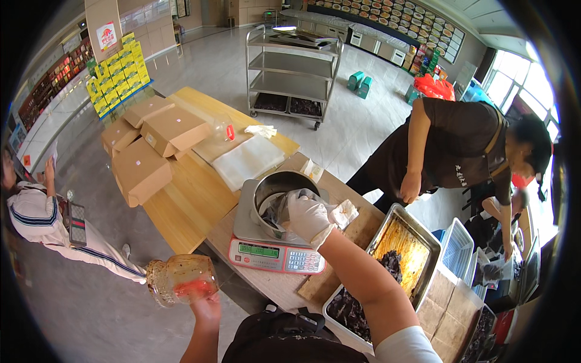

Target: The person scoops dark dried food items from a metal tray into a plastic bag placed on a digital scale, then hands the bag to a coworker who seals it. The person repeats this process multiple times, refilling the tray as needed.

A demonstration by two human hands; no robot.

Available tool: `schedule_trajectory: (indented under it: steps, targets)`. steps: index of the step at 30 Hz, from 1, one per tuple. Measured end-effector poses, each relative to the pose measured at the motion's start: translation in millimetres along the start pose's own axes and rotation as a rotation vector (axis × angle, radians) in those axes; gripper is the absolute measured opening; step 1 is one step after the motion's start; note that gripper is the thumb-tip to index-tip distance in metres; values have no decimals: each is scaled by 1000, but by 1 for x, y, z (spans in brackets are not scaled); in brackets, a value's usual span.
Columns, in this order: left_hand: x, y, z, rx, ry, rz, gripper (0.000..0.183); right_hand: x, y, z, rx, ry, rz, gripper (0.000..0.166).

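My left hand [206,304], bare, grips a glass jar [184,279] smeared with brown residue and tilted on its side, away from the table. A white glove covers my right hand [311,218], whose fingers hold a clear plastic bag [279,211] inside a round steel pot [261,195]. Dark contents show through the bag. Under the pot is a digital scale [277,256] with a lit display. A crumpled paper [343,213] lies beside my right wrist. Below my right forearm, a metal tray [435,245] holds dark food pieces [347,313] and yellow-brown residue.
Cardboard boxes [140,170] and a stack of clear plastic bags [249,161] lie on the wooden table [199,208]. A steel trolley [295,68] stands beyond. A co-worker [454,145] leans over at the right near blue-white baskets [458,247]; another person [45,218] stands left.
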State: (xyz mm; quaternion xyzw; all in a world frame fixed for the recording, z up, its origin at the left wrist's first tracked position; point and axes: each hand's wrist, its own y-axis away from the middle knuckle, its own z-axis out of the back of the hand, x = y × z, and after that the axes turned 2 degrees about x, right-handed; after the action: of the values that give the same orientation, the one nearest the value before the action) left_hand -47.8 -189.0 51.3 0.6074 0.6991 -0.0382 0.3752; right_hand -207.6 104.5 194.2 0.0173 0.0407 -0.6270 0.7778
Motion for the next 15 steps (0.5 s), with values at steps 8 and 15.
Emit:
schedule_trajectory:
  steps: [8,15]
  targets:
    - [2,-7,-9,83,-67,19,30,-13,-6,-17,-64,-34,87,15]
    - [-1,-2,-39,142,-88,53,27,-14,21,23,-164,-157,-40,8]
